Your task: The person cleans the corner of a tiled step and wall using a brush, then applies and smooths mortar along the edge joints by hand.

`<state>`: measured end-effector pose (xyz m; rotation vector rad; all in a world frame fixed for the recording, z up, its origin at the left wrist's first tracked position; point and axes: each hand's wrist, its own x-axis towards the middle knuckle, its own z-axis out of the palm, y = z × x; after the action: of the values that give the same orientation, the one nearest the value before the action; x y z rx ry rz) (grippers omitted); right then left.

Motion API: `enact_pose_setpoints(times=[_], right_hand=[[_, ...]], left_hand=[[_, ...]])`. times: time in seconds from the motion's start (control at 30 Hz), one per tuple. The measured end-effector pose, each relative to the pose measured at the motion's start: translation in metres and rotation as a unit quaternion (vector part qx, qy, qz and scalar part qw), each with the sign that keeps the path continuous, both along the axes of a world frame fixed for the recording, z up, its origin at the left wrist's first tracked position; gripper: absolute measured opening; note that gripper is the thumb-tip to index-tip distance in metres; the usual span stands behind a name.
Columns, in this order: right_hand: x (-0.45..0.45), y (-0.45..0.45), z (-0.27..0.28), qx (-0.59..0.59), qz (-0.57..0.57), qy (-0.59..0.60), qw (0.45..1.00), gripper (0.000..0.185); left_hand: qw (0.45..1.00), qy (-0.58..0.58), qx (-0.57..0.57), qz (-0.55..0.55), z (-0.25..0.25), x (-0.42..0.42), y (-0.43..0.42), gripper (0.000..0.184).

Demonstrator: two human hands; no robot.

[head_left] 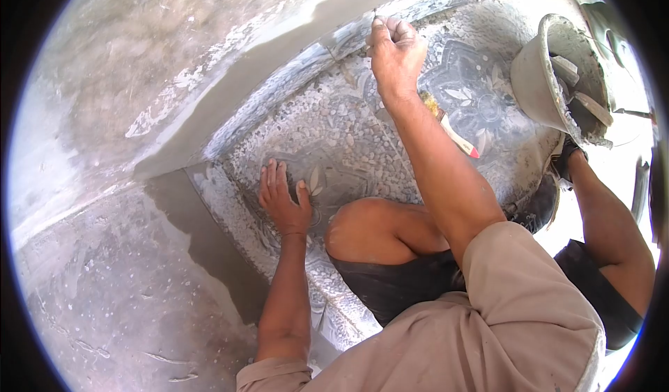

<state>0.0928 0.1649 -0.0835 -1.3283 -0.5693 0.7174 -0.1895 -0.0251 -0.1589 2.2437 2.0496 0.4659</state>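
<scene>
My left hand (284,200) lies with spread fingers on the patterned, dusty floor (334,155), beside a pale leaf shape and close to the wall corner. Higher up, my right hand (397,47) is raised near the base of the curved wall. Its thumb and fingers are pinched on a small thin object (374,13), of which only a dark tip shows. Under my right forearm lies a brush (456,135) with yellowish bristles and a white handle ending in red.
A grey bucket (533,78) holding tools and cement-like residue stands at the upper right. Damp grey bands run along the lower wall (209,232). My bent knee (369,235) and sandalled foot are on the right of my left hand.
</scene>
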Motion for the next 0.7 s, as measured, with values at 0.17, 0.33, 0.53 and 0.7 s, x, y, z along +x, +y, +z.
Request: enact_pose_setpoints(times=[0.17,0.33,0.53,0.7], right_hand=[[0.002,0.004,-0.003,0.011,-0.029,-0.019,0.999,0.014],[0.003,0.005,-0.004,0.003,-0.017,-0.037,0.999,0.014],[-0.005,0.006,-0.017,0.026,-0.003,-0.063,0.998,0.014],[-0.012,0.006,-0.014,0.026,-0.012,-0.064,0.998,0.012]], left_hand=[[1.000,0.000,0.004,-0.003,-0.001,-0.001,0.000,0.055],[1.000,0.003,-0.001,-0.005,-0.001,-0.001,0.000,0.055],[1.000,0.001,0.007,-0.001,-0.002,-0.002,0.000,0.054],[1.000,0.002,-0.003,0.000,-0.001,-0.003,0.001,0.055]])
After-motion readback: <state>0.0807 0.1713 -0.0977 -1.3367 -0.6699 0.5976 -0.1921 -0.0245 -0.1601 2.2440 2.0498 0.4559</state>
